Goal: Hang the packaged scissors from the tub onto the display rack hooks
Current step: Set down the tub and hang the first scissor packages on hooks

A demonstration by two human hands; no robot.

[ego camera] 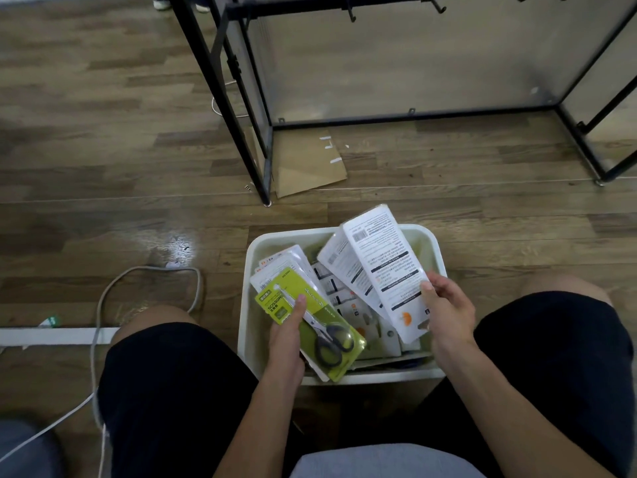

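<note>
Two hands work over a white tub (253, 257) on the wood floor, set between the person's knees. Left hand (287, 334) grips a green scissors pack (331, 334) at the tub's near-left corner: thumb pressed flat on the front, other fingers curled under it, w/ more packs stacked beneath. Pack lies face up, black-handled scissors visible thru the blister, handles toward the near rim. Right hand (446, 308) pinches white packs (379, 267), back side up w/ printed text & barcodes, by their near ends; thumb on top, fingers wrapped beneath. They fan up & away, far ends poking past the tub's far rim. More packs fill the tub's middle & near edge, approx flat, some overlapping; exact count can't tell. Black display rack (241, 132) stands beyond the tub's far side, well apart, hooks (439, 6) at the frame's top edge. Brown cardboard piece (306, 163) lies at the rack's foot. Grey cable (103, 305) loops on the floor off the tub's left side.
</note>
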